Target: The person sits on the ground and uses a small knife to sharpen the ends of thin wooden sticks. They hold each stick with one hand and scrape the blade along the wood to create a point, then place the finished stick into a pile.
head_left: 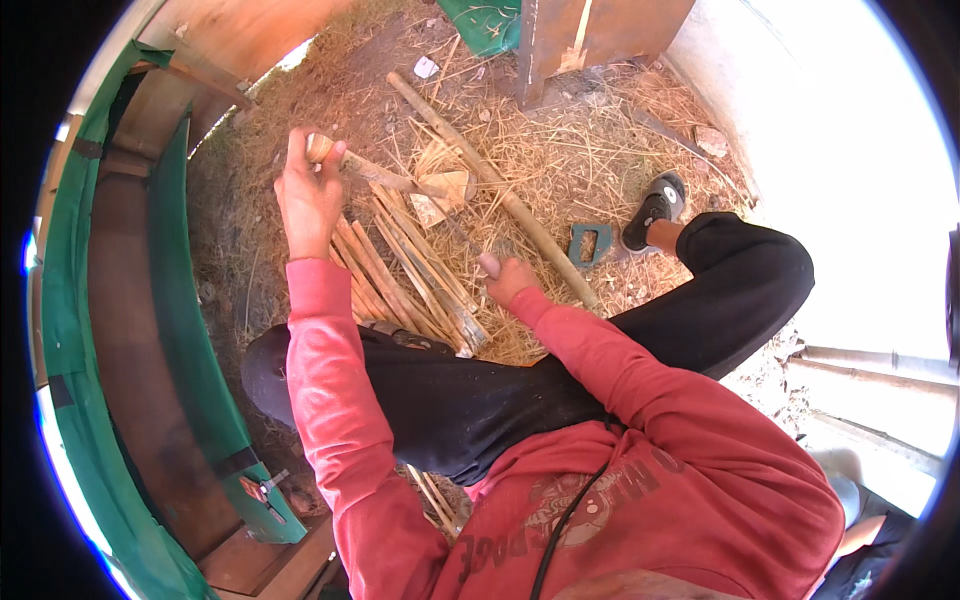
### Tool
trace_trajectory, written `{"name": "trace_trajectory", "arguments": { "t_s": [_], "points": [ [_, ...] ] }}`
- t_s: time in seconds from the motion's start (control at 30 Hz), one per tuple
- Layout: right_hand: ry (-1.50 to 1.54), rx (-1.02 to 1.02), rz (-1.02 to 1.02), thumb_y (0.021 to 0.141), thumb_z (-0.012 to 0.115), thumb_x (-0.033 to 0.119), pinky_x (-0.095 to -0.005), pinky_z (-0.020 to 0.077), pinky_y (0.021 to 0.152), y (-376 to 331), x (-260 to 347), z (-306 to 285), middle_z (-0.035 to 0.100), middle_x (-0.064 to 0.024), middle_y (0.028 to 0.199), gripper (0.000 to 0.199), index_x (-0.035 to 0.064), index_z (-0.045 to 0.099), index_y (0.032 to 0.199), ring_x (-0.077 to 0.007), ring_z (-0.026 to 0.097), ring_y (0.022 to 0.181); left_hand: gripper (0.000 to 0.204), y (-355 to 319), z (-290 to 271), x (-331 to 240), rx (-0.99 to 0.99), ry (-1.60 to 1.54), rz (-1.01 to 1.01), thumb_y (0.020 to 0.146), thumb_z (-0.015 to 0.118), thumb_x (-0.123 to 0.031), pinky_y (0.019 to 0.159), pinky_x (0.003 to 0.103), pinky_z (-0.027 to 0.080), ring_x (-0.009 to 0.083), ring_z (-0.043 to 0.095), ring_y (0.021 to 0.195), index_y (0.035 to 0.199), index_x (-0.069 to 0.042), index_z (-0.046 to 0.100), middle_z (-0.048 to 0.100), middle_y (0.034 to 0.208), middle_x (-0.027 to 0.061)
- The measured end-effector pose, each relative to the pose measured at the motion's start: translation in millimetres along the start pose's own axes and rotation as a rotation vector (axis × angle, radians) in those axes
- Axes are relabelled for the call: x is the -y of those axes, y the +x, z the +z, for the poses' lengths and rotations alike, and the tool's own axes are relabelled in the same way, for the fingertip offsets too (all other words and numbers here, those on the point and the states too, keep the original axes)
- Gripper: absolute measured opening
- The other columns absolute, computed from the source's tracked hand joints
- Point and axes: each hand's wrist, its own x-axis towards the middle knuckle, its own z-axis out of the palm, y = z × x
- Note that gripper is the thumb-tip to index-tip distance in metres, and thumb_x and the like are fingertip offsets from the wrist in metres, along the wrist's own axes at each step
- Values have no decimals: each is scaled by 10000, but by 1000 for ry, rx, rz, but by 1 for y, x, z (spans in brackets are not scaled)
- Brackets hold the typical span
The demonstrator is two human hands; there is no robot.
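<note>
My left hand (308, 205) is closed round the upper end of a short bamboo stick (376, 174). The stick slants down to the right, its far end over a pale wooden block (447, 198) on the straw. In my right hand (514, 282), the fingers are wrapped round the handle of what looks like a knife (463, 236). Its thin dark blade points up and left toward the stick's lower end; I cannot tell whether they touch. Below my hands, several split bamboo strips (405, 270) lie side by side near my leg.
A long bamboo pole (478, 165) lies diagonally across the straw-covered ground. Near my shoe (655, 210) is a teal tool handle (590, 243). A wooden panel (610, 40) stands at the far side, and a green-edged wooden structure (130, 300) curves along the left.
</note>
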Motion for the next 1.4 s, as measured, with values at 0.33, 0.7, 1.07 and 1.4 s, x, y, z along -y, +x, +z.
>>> {"name": "trace_trajectory", "arguments": {
  "t_s": [0.33, 0.7, 1.07, 1.4],
  "points": [
    [578, 358, 273, 801, 688, 269, -435, 516, 695, 16, -8, -18, 684, -187, 779, 330, -36, 672, 924, -339, 670, 696, 248, 2, 4, 11, -64, 22, 20, 920, 686, -243, 696, 384, 528, 275, 707, 749, 1070, -102, 548, 689, 794, 110],
    [137, -132, -193, 803, 689, 264, -493, 533, 761, -10, 31, -26, 677, -251, 840, 301, 1, 650, 945, -412, 680, 835, 234, 0, 2, 5, -38, -4, 25, 928, 680, -210, 681, 438, 527, 403, 690, 845, 1075, -109, 529, 702, 877, 160],
    [667, 495, 358, 802, 756, 282, -426, 520, 646, 43, -45, 3, 691, -214, 825, 381, -59, 668, 948, -319, 680, 714, 253, 7, -1, 0, -15, 36, -3, 922, 684, -224, 712, 440, 535, 396, 697, 843, 1084, -112, 525, 706, 878, 148],
    [421, -154, -295, 806, 708, 255, -492, 513, 744, 5, 35, -18, 668, -242, 793, 260, 26, 664, 919, -425, 656, 775, 261, 8, 3, 8, -63, 64, 26, 922, 685, -243, 702, 447, 531, 358, 710, 812, 1076, -107, 524, 704, 880, 145]
  ]
}}
